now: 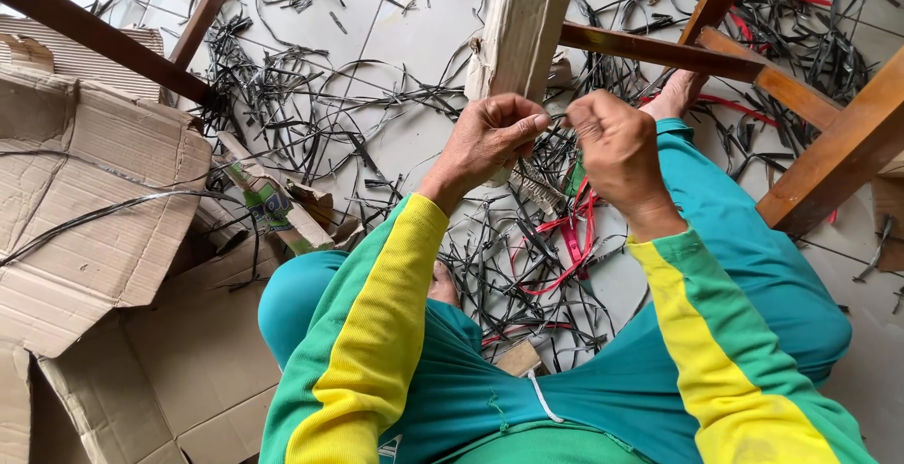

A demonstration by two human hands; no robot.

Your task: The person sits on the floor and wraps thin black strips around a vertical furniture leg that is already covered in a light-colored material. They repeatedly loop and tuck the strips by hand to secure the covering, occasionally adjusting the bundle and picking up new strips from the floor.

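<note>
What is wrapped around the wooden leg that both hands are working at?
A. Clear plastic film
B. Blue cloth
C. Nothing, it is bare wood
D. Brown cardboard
D: the upright leg above the left hand and right hand is covered in tan corrugated cardboard, unlike the bare wooden rails beside it.

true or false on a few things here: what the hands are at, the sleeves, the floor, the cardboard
1. Both hands, left hand and right hand, meet at the paper-wrapped leg. True.
2. The sleeves are plain white. False: green with a yellow stripe.
3. Black strips litter the floor. True.
4. The flattened cardboard lies on the person's right. False: it lies on their left.
5. The red strips lie on the cardboard. False: they lie on the floor between the knees.
</note>
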